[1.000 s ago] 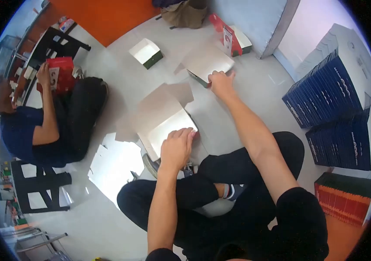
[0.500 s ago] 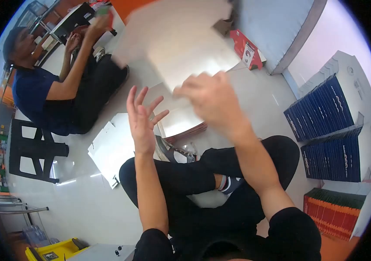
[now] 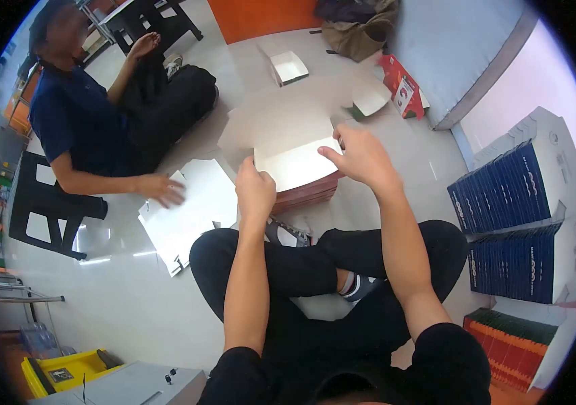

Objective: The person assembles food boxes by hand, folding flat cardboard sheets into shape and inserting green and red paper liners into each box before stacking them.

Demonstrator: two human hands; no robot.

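A partly folded cardboard box [image 3: 296, 165], pale inside, stands in front of me above a stack of flat reddish-edged cardboard [image 3: 305, 197]. Its far flap is blurred by motion. My left hand [image 3: 255, 192] is closed on the box's left side wall. At the right wall, my right hand [image 3: 367, 158] grips with the thumb inside and the fingers mostly hidden behind the cardboard. Left of the stack, white flat sheets [image 3: 197, 202] lie on the floor, under a co-worker's blurred hand [image 3: 161, 190].
A co-worker [image 3: 82, 121] sits at the left beside a black stool [image 3: 35, 202]. An open box [image 3: 289, 67] and a red box [image 3: 402, 88] lie farther off. Blue stacked cartons [image 3: 504, 196] and red-and-green ones [image 3: 507, 344] line the right. A brown bag [image 3: 359, 37] rests at the back.
The raised, blurred cardboard has come down, its sides now turned up. My left hand has gone from spread fingers to gripping it. The co-worker's one hand has moved down to the white sheets.
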